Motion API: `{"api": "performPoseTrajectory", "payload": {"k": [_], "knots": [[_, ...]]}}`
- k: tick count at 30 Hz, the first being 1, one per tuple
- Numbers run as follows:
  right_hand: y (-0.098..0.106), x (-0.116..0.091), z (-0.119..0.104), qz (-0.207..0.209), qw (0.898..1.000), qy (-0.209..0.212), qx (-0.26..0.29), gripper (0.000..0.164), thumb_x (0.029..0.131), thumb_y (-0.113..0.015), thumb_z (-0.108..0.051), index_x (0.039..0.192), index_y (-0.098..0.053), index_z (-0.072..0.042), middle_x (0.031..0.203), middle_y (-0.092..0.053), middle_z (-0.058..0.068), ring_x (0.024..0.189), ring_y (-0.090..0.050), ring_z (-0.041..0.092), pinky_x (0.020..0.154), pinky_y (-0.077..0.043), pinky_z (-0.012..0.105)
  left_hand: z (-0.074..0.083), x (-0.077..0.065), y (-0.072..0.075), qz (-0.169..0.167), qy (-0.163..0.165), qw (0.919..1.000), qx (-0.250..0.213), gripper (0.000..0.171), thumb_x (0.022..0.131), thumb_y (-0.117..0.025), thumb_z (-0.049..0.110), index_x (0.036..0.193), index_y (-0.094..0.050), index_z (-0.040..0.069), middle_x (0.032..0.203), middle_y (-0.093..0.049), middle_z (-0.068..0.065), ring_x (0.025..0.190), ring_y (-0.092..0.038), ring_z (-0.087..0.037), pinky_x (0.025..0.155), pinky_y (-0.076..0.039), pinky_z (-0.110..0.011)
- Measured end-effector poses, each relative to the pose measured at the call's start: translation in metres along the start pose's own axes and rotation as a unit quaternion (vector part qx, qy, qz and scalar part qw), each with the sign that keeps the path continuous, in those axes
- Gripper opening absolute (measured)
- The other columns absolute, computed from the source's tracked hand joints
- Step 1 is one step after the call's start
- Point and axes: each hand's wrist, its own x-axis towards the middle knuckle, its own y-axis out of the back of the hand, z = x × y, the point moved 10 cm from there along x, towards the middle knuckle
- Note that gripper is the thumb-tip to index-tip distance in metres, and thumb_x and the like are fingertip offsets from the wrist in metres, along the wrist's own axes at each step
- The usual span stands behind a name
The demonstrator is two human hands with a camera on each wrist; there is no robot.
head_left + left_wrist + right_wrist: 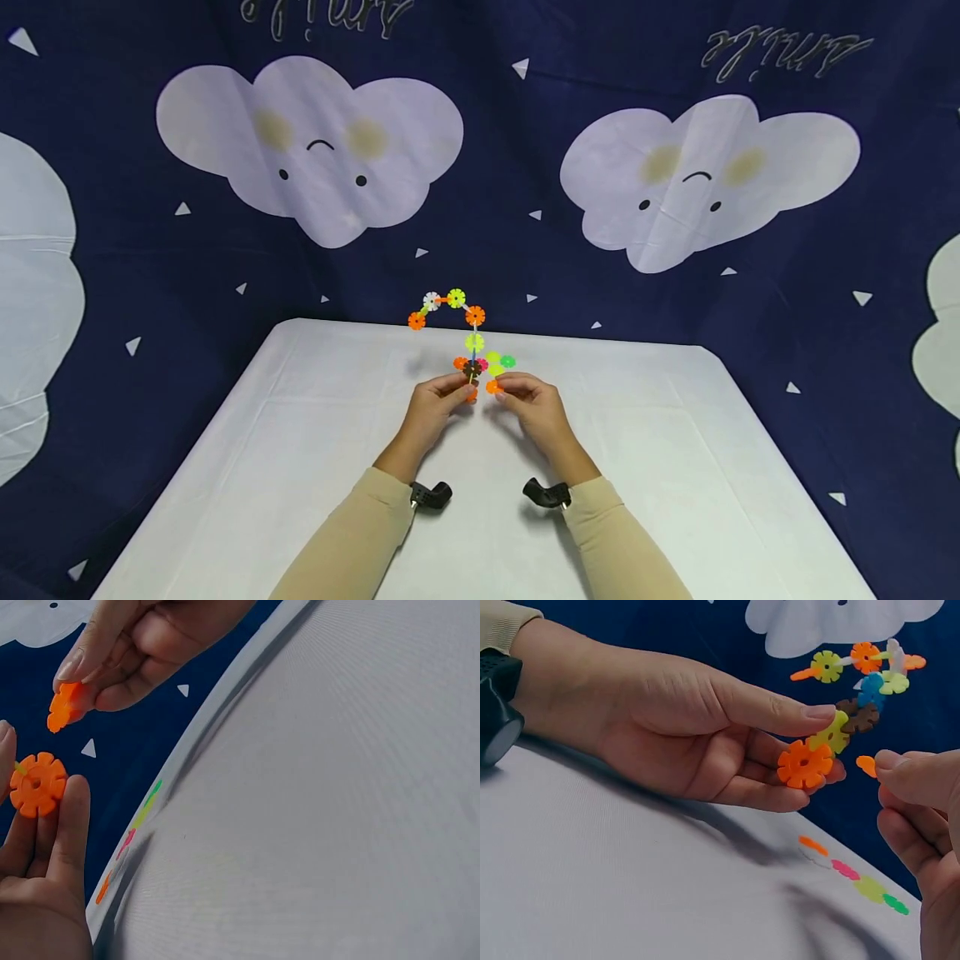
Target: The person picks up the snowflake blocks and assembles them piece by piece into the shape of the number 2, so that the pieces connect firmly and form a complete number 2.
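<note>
A chain of interlocked snowflake discs [474,342] rises in a hook above my left hand [438,407]. In the right wrist view, its lower end shows a brown disc [862,718], a yellow disc [831,736] and an orange end disc [804,763]. My left thumb and fingers pinch the chain around the yellow disc, with the orange end disc toward my palm. Close by on the right, my right hand [536,408] pinches a loose orange disc [63,709] between thumb and fingertips. A small gap separates that disc from the chain.
On the white table [600,467], several loose discs lie in a row near the far edge, among them an orange one [813,845], a pink one [845,870] and a green one [895,904]. Behind the table hangs a dark blue cloth [510,167] with clouds.
</note>
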Motion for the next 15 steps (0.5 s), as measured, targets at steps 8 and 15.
{"api": "performPoseTrajectory", "payload": {"k": [8, 15], "knots": [[-0.0064, -0.0036, -0.0046, -0.025, 1.0, 0.005, 0.002, 0.022, 0.088, -0.078, 0.014, 0.109, -0.071, 0.018, 0.121, -0.068, 0.03, 0.113, -0.068, 0.027, 0.092, -0.057, 0.029, 0.0005, -0.0022, -0.0049, -0.032, -0.008, 0.9979, 0.056, 0.031, 0.095, -0.081, 0.008, 0.122, -0.075, -0.007, 0.11, -0.076, -0.015, 0.093, -0.073, -0.017, 0.082, -0.06, -0.028], [-0.0079, -0.0059, -0.0038, -0.038, 0.999, 0.004, -0.008, 0.02, 0.089, -0.078, 0.012, 0.108, -0.073, 0.016, 0.121, -0.068, 0.029, 0.113, -0.067, 0.026, 0.094, -0.057, 0.03, -0.0013, -0.004, -0.0064, -0.046, 0.003, 0.9967, 0.067, 0.033, 0.095, -0.081, 0.011, 0.124, -0.075, -0.005, 0.115, -0.076, -0.014, 0.096, -0.073, -0.019, 0.084, -0.06, -0.03]]}}
